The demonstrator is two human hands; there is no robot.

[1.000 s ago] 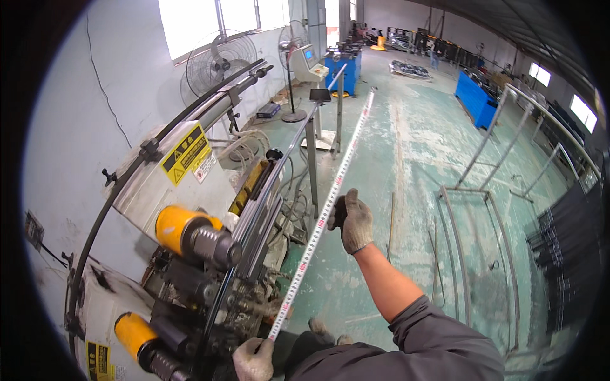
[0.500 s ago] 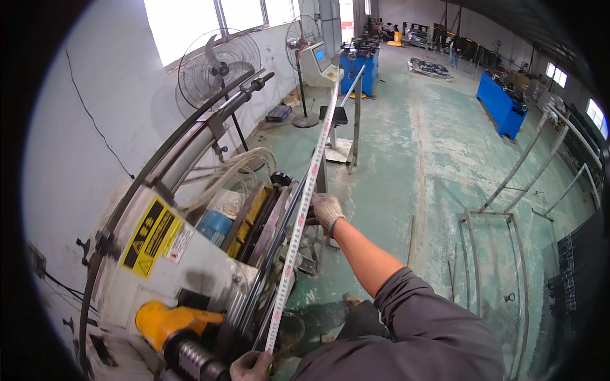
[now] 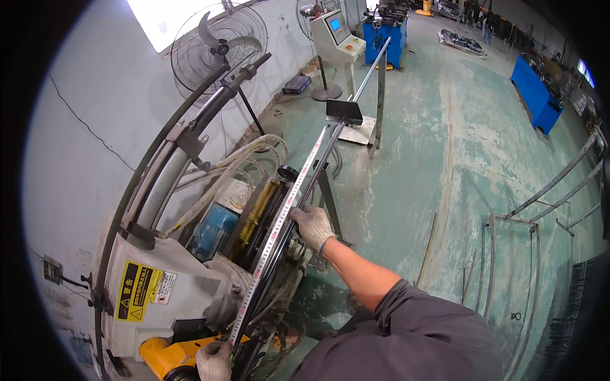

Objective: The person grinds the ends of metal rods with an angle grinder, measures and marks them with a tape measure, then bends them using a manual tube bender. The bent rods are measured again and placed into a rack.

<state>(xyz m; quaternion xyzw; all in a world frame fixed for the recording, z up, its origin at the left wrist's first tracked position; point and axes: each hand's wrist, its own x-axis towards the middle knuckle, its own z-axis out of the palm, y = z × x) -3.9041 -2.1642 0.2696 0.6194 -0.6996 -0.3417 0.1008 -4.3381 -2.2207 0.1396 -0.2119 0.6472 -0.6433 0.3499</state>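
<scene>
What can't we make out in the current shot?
All in the head view:
Left hand: cut off by the lower edge; grip unclear.
Right hand: its back hides most of the fingers.
Tape: finest marks too small.
Far fan: top cut off by the upper edge.

1. The measuring tape (image 3: 279, 223) is a narrow white strip with black and red markings, drawn out long and nearly straight – its near end at the left hand (image 3: 215, 362), its far end close to a black plate (image 3: 344, 112).
2. The metal bar (image 3: 326, 152) is long, slim and shiny, slanting away alongside the tape, just to its right – the right hand's (image 3: 314, 227) fingers reach across it to the tape's edge.
</scene>
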